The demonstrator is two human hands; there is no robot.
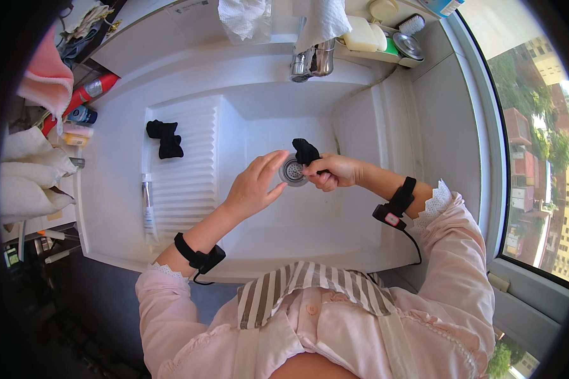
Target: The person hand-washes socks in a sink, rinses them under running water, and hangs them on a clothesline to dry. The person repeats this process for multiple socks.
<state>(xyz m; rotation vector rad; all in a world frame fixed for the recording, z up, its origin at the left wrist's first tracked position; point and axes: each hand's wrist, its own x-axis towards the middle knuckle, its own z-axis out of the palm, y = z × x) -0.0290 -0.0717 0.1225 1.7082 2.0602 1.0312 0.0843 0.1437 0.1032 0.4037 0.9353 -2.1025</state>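
Observation:
My right hand [331, 171] is closed on a bunched black cloth [306, 151], possibly a sock, above the right side of the sink drain [294, 171]. Just left of the drain, my left hand [258, 182] has its fingers and thumb apart and holds nothing. A second bunched black cloth [168, 138] lies on the upper part of the ribbed washboard [194, 142] built into the white sink. Below that cloth, a white and silver tube [147, 203] lies near the washboard's left edge.
Beyond the basin stands a chrome faucet [313, 61] with white cloth or paper over it. A tray [386, 56] of soap bars, a brush [411, 24] and a round metal item is at the back right. Towels [33, 175] and bottles crowd the left side; a window [531, 142] is on the right.

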